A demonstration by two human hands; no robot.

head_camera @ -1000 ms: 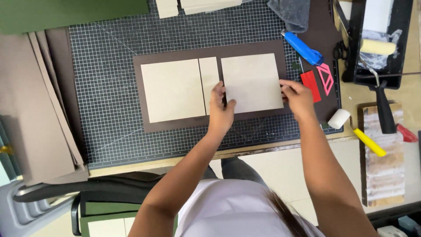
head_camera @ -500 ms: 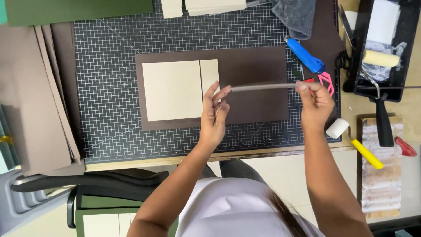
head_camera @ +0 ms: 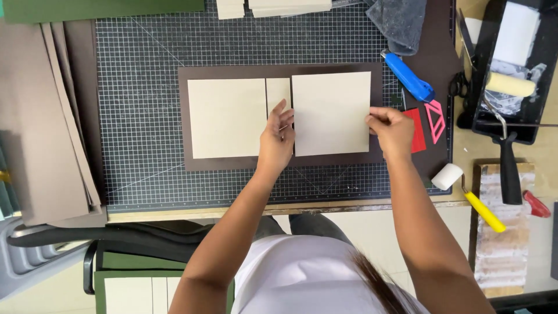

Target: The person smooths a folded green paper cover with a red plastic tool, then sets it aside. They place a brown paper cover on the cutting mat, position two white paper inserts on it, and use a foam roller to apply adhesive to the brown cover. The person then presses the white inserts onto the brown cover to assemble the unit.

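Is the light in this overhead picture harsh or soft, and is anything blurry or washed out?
Head view: the light is soft and even, with only faint shadows under the left hand and right hand; the pale board they grip looks bright but keeps its edges, no glare; the grid on the cutting mat is sharp, and nothing shows motion blur.

Left of our left hand's fingers we find flat boards only; right of our right hand, red triangles and blue knife crowd close.
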